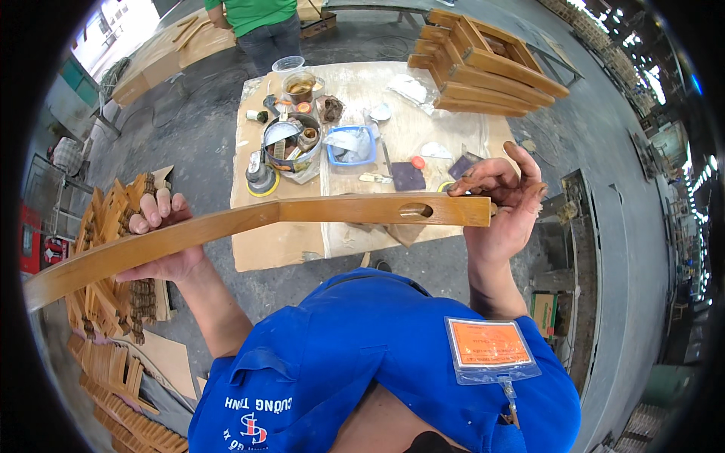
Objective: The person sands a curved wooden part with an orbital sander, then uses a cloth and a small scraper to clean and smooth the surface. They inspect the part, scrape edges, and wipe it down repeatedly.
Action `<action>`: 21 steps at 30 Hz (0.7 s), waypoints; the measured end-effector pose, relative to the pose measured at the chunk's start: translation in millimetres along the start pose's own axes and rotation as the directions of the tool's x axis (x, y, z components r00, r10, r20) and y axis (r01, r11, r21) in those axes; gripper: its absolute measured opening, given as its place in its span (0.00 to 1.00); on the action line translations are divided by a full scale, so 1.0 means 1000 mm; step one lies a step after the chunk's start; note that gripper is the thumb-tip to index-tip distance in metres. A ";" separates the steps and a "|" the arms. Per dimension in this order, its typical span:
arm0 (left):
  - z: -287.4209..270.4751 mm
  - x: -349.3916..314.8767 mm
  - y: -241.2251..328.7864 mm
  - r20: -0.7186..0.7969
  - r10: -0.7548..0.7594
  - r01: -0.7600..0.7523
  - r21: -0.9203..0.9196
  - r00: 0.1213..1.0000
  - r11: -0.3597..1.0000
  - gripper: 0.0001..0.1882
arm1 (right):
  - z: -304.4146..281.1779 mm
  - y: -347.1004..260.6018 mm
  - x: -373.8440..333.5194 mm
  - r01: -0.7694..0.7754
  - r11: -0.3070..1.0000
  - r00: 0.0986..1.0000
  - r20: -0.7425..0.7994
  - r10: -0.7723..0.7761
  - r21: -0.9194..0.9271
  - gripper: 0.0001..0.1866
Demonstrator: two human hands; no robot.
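Left hand (178, 266) curled around bent wooden bar (347, 210), off left edge of tabletop (276, 253), bar spanning above near edge, grey sander (261, 181) by left edge, blue tub (353, 161) farther in, right hand (510, 219) half-curled at bar's slotted end, pinch unclear

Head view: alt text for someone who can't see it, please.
The person's left hand holds a long, bent wooden piece; the right hand is at its right end, near an oval hole. Beyond, a cluttered worktable carries a blue tub and a bucket.

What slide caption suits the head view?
Left hand and right hand hold a bent wooden bar near a cluttered table.
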State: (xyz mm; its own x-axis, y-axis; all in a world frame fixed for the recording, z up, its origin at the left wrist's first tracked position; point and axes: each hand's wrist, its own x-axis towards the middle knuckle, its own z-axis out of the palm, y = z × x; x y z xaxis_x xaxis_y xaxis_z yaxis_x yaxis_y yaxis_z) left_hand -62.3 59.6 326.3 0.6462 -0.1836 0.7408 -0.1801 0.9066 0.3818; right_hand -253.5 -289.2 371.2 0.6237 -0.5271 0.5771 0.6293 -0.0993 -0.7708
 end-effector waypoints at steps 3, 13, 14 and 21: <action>0.008 0.001 0.001 -0.045 -0.003 0.002 -0.021 0.999 1.000 0.36 | -0.004 0.000 -0.002 -0.033 0.999 0.999 -0.029 0.033 0.009 0.33; -0.003 0.003 -0.006 -0.147 0.092 -0.089 0.023 0.985 0.996 0.41 | 0.015 -0.026 -0.024 0.253 0.916 0.904 0.412 -0.110 -0.311 0.17; -0.006 0.003 -0.006 -0.142 0.095 -0.094 0.015 0.985 0.995 0.41 | 0.017 -0.029 -0.025 0.257 0.910 0.893 0.440 -0.094 -0.327 0.14; -0.016 0.003 -0.002 -0.032 0.164 -0.166 -0.053 0.986 0.985 0.41 | 0.020 -0.034 -0.022 0.308 0.920 0.821 0.557 -0.128 -0.243 0.05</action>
State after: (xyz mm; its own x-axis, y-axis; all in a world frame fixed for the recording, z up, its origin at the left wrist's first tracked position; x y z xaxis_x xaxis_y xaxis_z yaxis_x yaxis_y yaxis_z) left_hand -48.2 63.5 319.4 0.6313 -0.0202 0.7753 -0.2449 0.9433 0.2240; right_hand -279.7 -257.5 390.4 0.6899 0.0501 0.7222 0.6583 -0.4584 -0.5971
